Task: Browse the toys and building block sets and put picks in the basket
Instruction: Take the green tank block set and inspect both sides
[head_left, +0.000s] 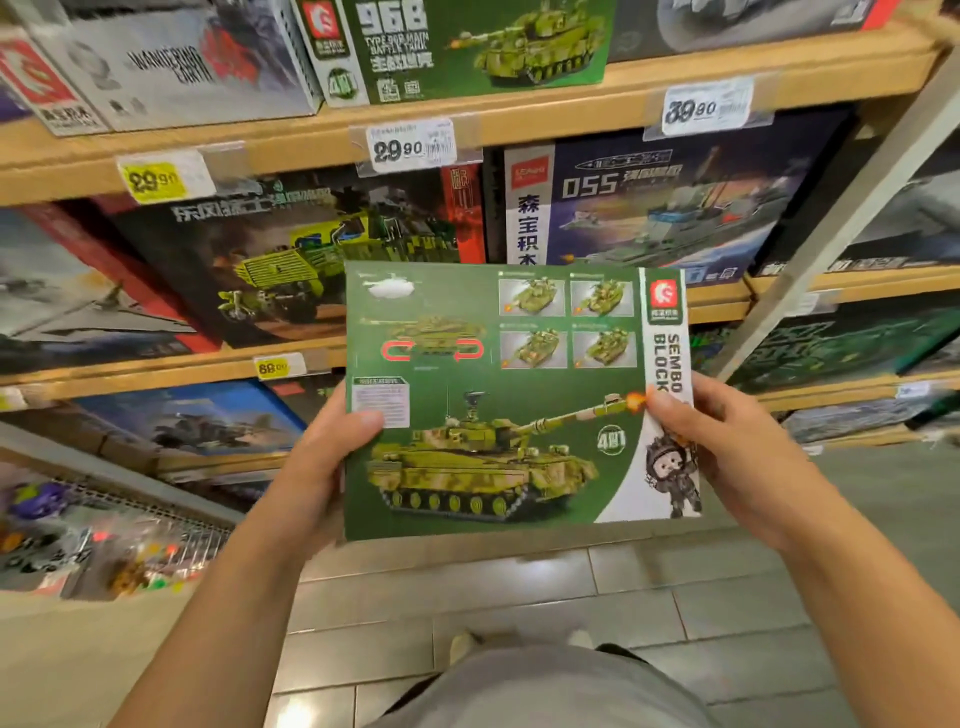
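Observation:
A flat green building block box (514, 400) printed with a camouflage tank and the words SEMBO BLOCK is held up in front of the shelves, its printed back side facing me. My left hand (322, 467) grips its left edge, thumb on the face. My right hand (737, 457) grips its right edge, thumb near the tank's muzzle flash. No basket is in view.
Wooden shelves (519, 117) carry more block sets: a green tank box (467, 47), a missile truck box (291, 249), a 055 warship box (660, 202). Price tags (410, 145) hang on the shelf edges. Small toys (78, 540) fill a low rack at left. Tiled floor (519, 597) lies below.

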